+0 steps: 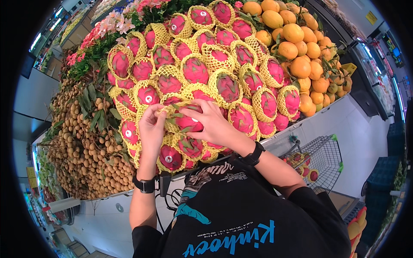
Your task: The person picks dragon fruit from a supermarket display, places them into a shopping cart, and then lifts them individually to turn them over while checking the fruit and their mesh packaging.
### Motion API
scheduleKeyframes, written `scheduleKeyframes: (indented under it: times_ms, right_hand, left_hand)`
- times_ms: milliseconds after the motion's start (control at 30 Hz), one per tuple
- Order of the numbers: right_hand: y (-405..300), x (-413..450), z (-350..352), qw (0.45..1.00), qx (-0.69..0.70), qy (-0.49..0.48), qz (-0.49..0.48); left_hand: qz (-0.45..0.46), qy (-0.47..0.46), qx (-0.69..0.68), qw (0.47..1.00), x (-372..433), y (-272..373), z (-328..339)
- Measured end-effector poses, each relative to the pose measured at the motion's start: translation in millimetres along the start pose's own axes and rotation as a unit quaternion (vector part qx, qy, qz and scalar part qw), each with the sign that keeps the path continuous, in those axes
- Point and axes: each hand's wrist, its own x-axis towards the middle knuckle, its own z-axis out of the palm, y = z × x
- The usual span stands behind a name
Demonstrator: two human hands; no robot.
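Between my two hands is a pink dragon fruit (187, 123) with green scales and a round sticker, partly inside a yellow foam net sleeve (170, 124). My left hand (152, 121) pinches the edge of the sleeve between thumb and fingers at the fruit's left end. My right hand (213, 122) grips the fruit from the right, fingers over the top and thumb at its lower side. Part of the fruit is hidden by my right fingers. Around it lie many other netted dragon fruits, among them one with a sticker (171, 158) just below.
Longans on stems (93, 145) are heaped at the left. Oranges with leaves (305, 67) are piled at the right. Artificial flowers (116, 24) border the back left. A wire shopping cart (322, 164) with netted fruit stands at the right, beside the display's metal edge (297, 129).
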Motion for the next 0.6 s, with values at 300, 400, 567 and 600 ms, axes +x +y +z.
scheduleKeyframes:
  times_ms: [300,400,567,600]
  right_hand:
    - [-9,13,-12,0.996,-0.026,-0.033,0.083]
    - [-12,13,-16,0.992,0.075,0.038,0.094]
    - [-60,31,-28,0.984,0.103,0.101,0.105]
    - [-65,30,-25,0.988,0.043,0.138,0.057]
  left_hand:
    - [0.088,-0.06,-0.023,0.994,-12,3,-3]
    - [0.038,-0.045,-0.014,0.998,-20,-2,-10]
    - [-0.146,-0.17,-0.238,0.945,-28,18,2]
    - [-0.172,-0.116,-0.231,0.95,-26,21,5]
